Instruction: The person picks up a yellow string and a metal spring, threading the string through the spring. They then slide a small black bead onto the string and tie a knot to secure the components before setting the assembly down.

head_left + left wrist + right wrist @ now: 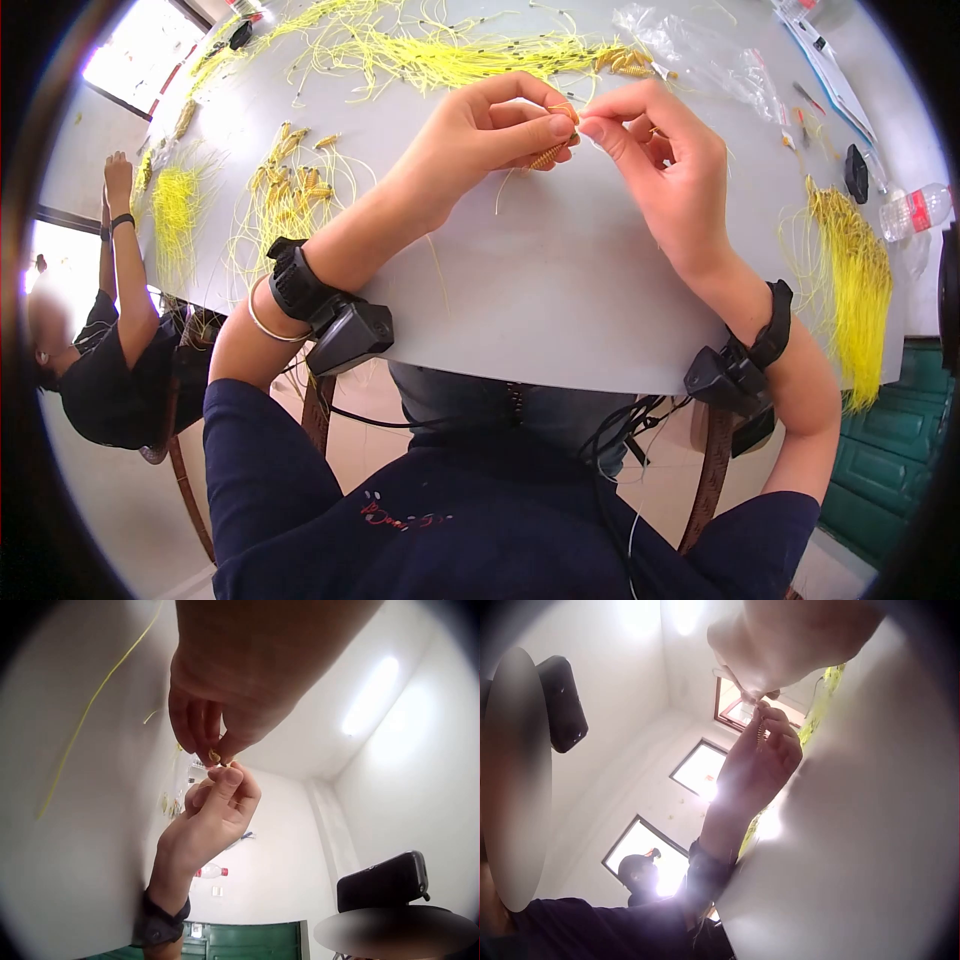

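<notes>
My left hand (490, 135) pinches a small golden coil spring (547, 157) between thumb and fingers, above the grey table. A loose end of thin yellow line (498, 195) hangs below that hand. Close beside it, my right hand (665, 150) has thumb and forefinger pressed together at the spring's upper end, pinching fine line that is mostly hidden by the fingertips. In the left wrist view the spring's golden end (215, 756) shows between the left fingertips, with the right hand (214, 810) just below. The right wrist view shows the spring's ribbed side (761, 735) against the left fingers.
Yellow lines with golden springs lie in a bundle (480, 60) at the back, a pile (290, 190) at left and a bunch (850, 260) at right. A plastic bag (700, 55), clipboard (825, 70) and bottle (915, 212) lie beyond. Another person (110, 360) sits at left.
</notes>
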### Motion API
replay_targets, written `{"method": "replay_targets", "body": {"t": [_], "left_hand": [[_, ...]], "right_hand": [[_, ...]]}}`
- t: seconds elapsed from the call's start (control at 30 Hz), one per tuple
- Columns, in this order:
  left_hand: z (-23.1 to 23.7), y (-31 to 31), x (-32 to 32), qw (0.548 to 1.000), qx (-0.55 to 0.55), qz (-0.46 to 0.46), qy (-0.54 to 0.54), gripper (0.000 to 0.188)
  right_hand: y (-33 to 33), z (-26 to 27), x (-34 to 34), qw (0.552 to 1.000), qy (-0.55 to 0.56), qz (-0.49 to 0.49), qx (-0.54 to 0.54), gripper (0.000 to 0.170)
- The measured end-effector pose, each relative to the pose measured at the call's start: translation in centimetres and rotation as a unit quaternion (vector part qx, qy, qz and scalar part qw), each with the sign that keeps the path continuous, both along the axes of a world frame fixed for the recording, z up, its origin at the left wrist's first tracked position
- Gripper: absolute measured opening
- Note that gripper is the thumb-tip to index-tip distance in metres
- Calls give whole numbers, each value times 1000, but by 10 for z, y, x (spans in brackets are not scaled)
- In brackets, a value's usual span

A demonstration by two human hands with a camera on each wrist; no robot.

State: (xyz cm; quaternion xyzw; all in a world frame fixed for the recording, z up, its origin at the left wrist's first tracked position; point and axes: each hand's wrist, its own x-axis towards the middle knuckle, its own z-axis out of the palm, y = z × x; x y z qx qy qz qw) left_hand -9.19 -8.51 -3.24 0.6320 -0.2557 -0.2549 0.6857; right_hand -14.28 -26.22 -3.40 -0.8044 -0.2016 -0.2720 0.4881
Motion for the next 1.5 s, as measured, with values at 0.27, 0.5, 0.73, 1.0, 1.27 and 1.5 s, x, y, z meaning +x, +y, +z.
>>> {"method": "replay_targets", "body": {"t": [0.27,0.5,0.73,1.0,1.27,1.5], "left_hand": [[-3,-2,-1,1000,12,-11,-25,18],[1,-1,-3,999,43,-6,7,18],[0,-3,-3,1000,1,-6,15,16],[2,-2,-3,1000,12,-26,-2,18],[1,-2,-2,999,26,-20,-28,19],[3,-4,-5,999,35,12,-30,15]], "right_hand": [[-1,-5,5,999,14,7,39,3],[-2,-1,3,999,31,21,18,4],[-3,-4,3,998,58,4,39,12],[-3,-2,2,996,83,13,37,13],[-1,-5,3,996,68,19,58,12],[-2,-3,1,994,87,35,55,12]]}}
